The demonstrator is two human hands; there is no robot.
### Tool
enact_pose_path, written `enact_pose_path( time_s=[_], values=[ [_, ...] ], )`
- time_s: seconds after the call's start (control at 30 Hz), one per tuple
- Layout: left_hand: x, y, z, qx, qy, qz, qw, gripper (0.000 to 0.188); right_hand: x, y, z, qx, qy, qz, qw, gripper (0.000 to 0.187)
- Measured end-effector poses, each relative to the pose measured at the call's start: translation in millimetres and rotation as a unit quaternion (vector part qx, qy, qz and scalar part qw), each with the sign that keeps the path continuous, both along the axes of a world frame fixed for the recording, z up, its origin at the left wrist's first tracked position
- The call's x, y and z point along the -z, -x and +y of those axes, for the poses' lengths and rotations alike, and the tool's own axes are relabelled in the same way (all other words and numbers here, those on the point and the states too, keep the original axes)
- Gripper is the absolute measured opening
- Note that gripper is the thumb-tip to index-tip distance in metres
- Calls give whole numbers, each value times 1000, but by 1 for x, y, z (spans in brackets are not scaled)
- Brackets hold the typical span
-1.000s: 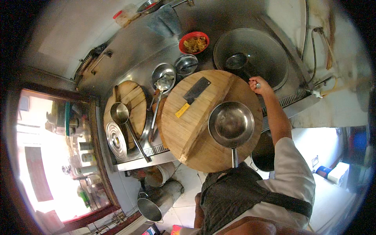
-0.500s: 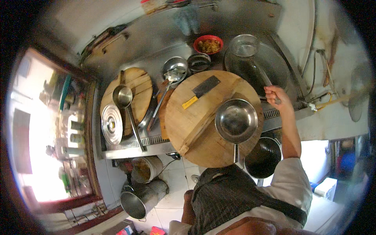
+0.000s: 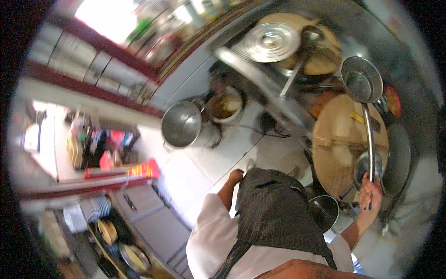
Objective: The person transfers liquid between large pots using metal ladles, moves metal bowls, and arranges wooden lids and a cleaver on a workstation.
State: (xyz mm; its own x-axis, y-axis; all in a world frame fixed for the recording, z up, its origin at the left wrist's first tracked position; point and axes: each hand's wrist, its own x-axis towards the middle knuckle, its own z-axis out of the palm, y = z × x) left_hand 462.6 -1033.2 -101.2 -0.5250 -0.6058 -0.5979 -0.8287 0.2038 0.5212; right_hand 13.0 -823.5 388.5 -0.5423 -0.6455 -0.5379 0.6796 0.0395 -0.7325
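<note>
My right hand (image 3: pixel 370 195) is closed round the end of a long metal handle. It belongs to a ladle (image 3: pixel 361 79) with a wide, deep round bowl, held up over the far edge of the round wooden chopping block (image 3: pixel 332 160). The handle crosses above the block, hiding part of a cleaver with a yellow handle (image 3: pixel 357 116). Under my right hand a metal pan (image 3: pixel 362 169) lies on the block. My left hand (image 3: pixel 237 176) hangs beside my dark apron, away from the counter; its fingers are too blurred and small to make out.
Another ladle (image 3: pixel 312 37) and a ringed metal lid (image 3: pixel 271 42) rest on a second wooden board. On the floor stand a tall metal pot (image 3: pixel 182 124) and a bucket (image 3: pixel 225 106). A shelf with stacked bowls (image 3: pixel 95 208) is at the lower left.
The view has swung left, bringing the floor and shelf into sight. My right hand has lifted the ladle out from over the large wok; its bowl now hangs over the block's far edge.
</note>
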Motion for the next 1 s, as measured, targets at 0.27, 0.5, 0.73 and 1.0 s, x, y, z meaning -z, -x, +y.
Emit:
enact_pose_path(
  time_s=[0.27, 0.5, 0.73, 1.0],
  values=[
    [2, -128, 28, -322, -99, 38, 941, 27, 41, -139, -165, -265, -24, -17, 964, 28],
    [-8, -164, 62, -473, -142, 24, 869, 25, 106, -238, -289, -554, -88, 132, 817, 26],
    [-8, -143, 95, -569, -199, 96, 792, 18, 134, -302, -327, -581, -98, 417, 692, 25],
    [-41, -101, 78, -425, -96, -33, 899, 27, 103, -295, -330, -545, -13, 612, 573, 29]
  ],
)
